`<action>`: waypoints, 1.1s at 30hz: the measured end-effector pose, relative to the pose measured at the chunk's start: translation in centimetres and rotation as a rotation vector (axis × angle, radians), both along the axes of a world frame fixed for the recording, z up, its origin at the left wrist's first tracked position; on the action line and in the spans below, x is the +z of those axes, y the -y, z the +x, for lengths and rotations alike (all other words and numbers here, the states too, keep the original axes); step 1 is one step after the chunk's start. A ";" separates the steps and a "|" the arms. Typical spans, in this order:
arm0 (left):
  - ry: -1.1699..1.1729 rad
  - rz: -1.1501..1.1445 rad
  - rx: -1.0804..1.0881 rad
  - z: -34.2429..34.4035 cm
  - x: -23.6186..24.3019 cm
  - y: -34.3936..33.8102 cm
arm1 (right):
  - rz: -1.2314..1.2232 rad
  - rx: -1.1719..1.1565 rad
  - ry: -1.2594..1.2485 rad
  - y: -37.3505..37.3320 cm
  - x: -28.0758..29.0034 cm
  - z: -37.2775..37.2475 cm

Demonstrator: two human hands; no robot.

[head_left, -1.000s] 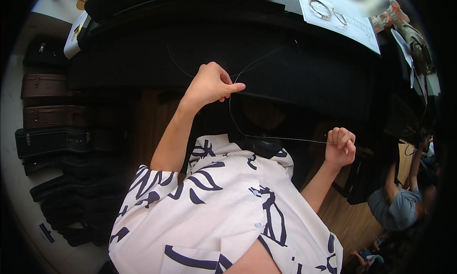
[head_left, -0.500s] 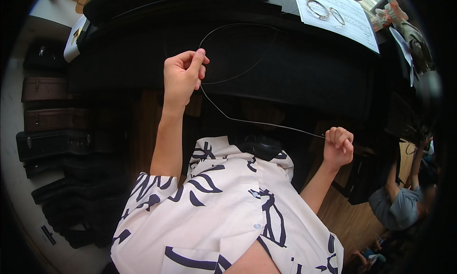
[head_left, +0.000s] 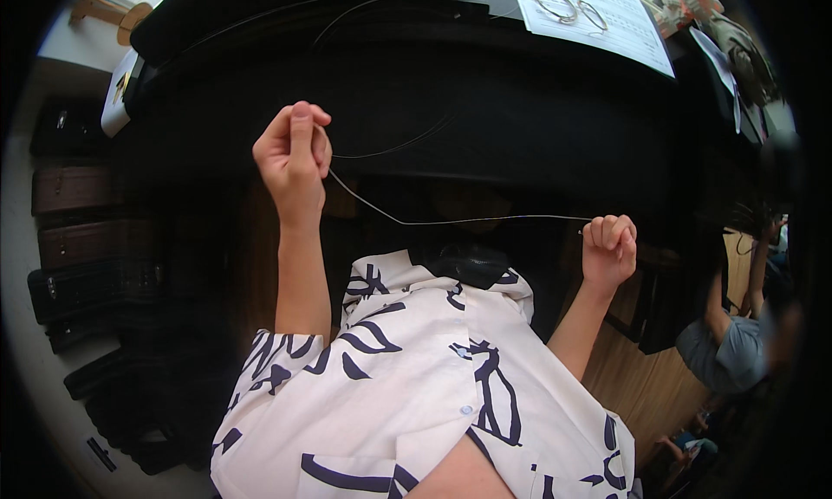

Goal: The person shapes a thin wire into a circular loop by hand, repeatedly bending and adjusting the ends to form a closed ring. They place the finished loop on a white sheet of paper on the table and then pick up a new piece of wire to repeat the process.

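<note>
My left hand (head_left: 295,157), raised over the black instrument's front (head_left: 485,100), is closed around a thin string (head_left: 468,221). The string runs from it in a bent line to my right hand (head_left: 609,249), closed on it lower at the right. A loose curve of fine string (head_left: 399,142) extends rightward from my left hand over the black surface, partly hard to make out. At the top right, two coils of string (head_left: 555,7) lie on sheet music (head_left: 624,48).
Dark and brown instrument cases (head_left: 82,196) are stacked along the left. A white object (head_left: 117,96) stands at the upper left. At the right are papers (head_left: 711,57), an olive cloth (head_left: 745,61) and another person in a blue-grey top (head_left: 724,352). A wooden floor (head_left: 654,378) shows lower right.
My left hand has moved left and turned, drawing the string with it. My right hand has moved slightly up and left. The loop above has shifted, and the string between my hands sits higher.
</note>
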State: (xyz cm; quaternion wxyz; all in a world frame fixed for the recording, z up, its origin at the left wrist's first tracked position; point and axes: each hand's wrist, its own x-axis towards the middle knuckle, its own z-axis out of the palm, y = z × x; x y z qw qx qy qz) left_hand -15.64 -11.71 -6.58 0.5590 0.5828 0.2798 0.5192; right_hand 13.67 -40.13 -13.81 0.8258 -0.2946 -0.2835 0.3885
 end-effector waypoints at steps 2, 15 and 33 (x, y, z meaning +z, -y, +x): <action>0.059 0.113 -0.131 -0.6 1.3 1.7 | 0.107 -0.018 -0.180 -0.1 0.2 0.4; -0.470 0.538 -0.756 4.5 -2.4 13.3 | -0.092 -0.428 -0.693 2.9 1.9 2.3; -1.058 -0.248 -1.027 7.7 -8.3 13.6 | -0.178 -0.143 -0.433 6.1 1.0 -0.3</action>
